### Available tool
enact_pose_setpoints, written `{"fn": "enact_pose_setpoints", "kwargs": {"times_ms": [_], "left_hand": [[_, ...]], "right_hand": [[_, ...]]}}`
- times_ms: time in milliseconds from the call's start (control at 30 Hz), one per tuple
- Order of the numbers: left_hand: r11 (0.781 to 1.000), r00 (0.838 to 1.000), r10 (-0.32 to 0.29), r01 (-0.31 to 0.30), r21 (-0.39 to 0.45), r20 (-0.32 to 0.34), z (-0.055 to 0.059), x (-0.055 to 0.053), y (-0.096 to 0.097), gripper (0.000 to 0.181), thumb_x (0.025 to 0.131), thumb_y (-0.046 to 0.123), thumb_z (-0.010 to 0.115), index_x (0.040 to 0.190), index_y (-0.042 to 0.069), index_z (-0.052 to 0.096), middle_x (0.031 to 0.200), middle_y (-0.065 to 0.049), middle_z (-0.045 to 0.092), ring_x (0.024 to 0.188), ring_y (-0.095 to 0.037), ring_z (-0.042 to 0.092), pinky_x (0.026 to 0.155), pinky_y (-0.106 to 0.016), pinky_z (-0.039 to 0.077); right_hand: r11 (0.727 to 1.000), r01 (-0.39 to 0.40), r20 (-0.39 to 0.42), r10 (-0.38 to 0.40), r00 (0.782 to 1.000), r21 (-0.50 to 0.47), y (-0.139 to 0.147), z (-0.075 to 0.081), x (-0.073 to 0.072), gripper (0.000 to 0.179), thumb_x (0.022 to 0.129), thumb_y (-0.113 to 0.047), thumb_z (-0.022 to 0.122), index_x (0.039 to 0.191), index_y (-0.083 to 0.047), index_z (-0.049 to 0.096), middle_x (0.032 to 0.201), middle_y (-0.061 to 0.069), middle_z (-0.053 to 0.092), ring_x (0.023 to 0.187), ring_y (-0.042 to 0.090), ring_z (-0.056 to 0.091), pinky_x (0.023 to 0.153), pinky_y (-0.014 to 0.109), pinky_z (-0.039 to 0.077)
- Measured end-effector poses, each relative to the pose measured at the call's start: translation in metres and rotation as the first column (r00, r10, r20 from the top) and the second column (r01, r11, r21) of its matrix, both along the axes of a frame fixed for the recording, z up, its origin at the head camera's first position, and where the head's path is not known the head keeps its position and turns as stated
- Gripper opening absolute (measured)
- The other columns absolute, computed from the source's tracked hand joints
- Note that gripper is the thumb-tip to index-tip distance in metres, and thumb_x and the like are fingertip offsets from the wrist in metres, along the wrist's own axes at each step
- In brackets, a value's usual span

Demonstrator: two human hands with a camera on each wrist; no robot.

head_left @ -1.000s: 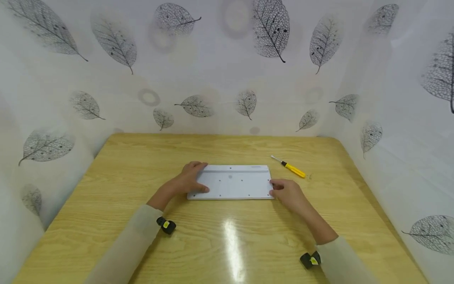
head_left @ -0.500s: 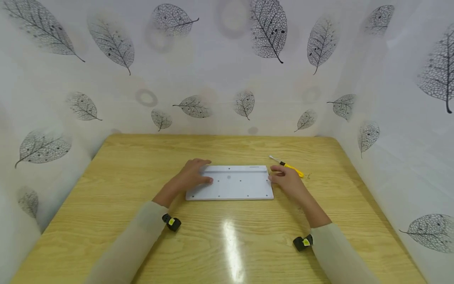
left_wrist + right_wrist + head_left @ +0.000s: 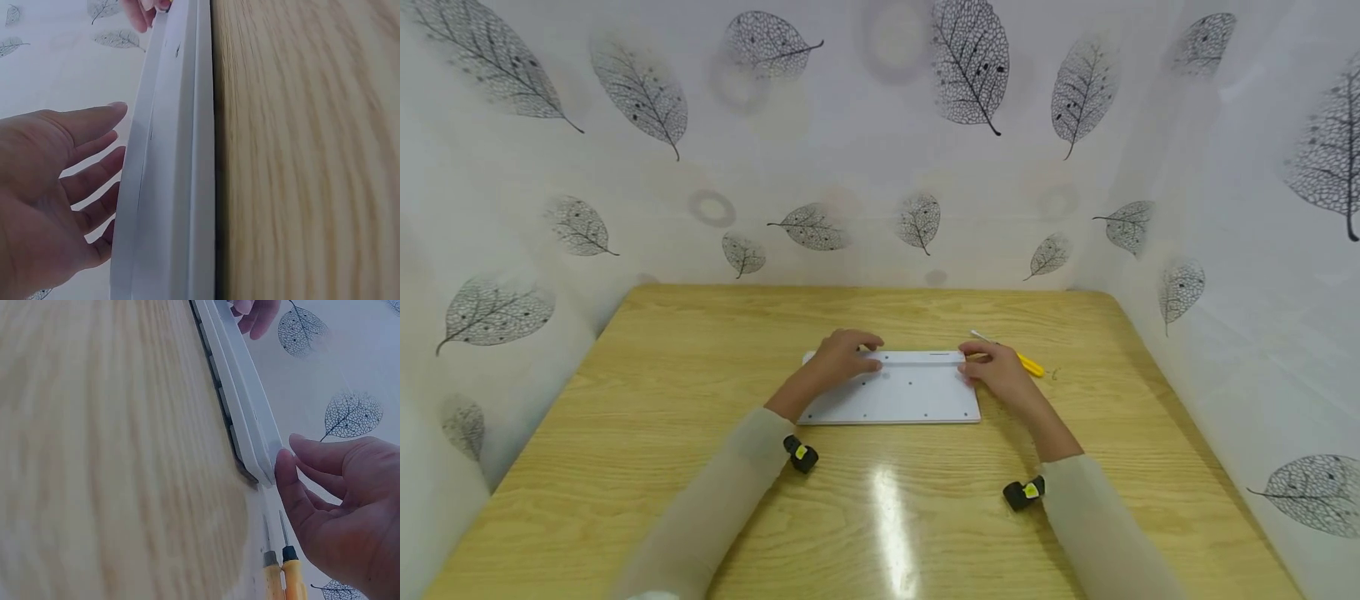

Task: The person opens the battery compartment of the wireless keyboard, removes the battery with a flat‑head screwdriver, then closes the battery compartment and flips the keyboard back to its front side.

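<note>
A white keyboard [image 3: 895,392] lies face down on the table, its back with several small screw holes upward; keys show along its underside in the right wrist view. My left hand [image 3: 844,357] hovers over the keyboard's far left part, fingers spread and loosely bent, holding nothing. In the left wrist view that hand [image 3: 59,187] is beside the keyboard's raised back ridge [image 3: 150,156]. My right hand [image 3: 1000,375] is at the far right corner, and in the right wrist view a fingertip [image 3: 285,464] touches that corner. Its thumb and fingers stand apart.
A screwdriver with a yellow handle [image 3: 1030,365] lies behind the right hand, partly hidden by it. Tiny screw-like pieces [image 3: 1052,374] lie by its handle end. The wooden table [image 3: 700,333] is bordered by a leaf-patterned cloth [image 3: 850,167].
My left hand has moved right and away from the keyboard's left edge. My right hand has slid up from the right edge to the far corner. The keyboard has stayed put.
</note>
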State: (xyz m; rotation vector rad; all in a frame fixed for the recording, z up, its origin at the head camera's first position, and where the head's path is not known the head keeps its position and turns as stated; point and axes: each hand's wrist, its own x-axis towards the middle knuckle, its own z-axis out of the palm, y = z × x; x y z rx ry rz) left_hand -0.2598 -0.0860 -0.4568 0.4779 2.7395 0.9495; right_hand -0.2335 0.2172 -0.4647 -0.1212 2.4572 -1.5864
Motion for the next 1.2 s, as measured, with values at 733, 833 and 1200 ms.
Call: {"fn": "enact_pose_setpoints", "kwargs": {"times_ms": [733, 833, 1200], "left_hand": [[0.974, 0.981, -0.19, 0.186, 0.129, 0.022, -0.013, -0.026, 0.079, 0.03, 0.095, 0.019, 0.071, 0.124, 0.011, 0.07, 0.121, -0.005, 0.07, 0.115, -0.019, 0.063, 0.101, -0.037, 0.049], [0.975, 0.982, -0.19, 0.188, 0.118, 0.008, -0.014, -0.028, 0.084, 0.03, 0.094, 0.019, 0.072, 0.123, 0.013, 0.07, 0.12, -0.004, 0.07, 0.113, -0.018, 0.063, 0.1, -0.035, 0.049], [0.976, 0.987, -0.162, 0.157, 0.151, 0.019, -0.016, -0.029, 0.089, 0.024, 0.093, 0.019, 0.072, 0.117, 0.012, 0.072, 0.115, -0.004, 0.071, 0.108, -0.018, 0.063, 0.097, -0.037, 0.049]], "right_hand": [[1.0, 0.014, 0.029, -0.015, 0.999, 0.015, -0.002, -0.009, -0.013, 0.034, 0.097, -0.012, 0.067, 0.131, -0.004, 0.064, 0.111, 0.017, 0.065, 0.074, 0.016, 0.058, 0.066, 0.022, 0.051], [1.0, 0.004, 0.018, -0.004, 1.0, 0.021, -0.003, -0.01, -0.014, 0.033, 0.097, -0.014, 0.067, 0.129, -0.005, 0.065, 0.104, 0.014, 0.065, 0.072, 0.017, 0.057, 0.065, 0.024, 0.05], [1.0, 0.019, 0.012, -0.019, 1.0, 0.011, -0.005, -0.009, -0.013, 0.031, 0.096, -0.014, 0.068, 0.126, -0.006, 0.066, 0.106, 0.015, 0.064, 0.066, 0.017, 0.055, 0.06, 0.024, 0.048]]}}
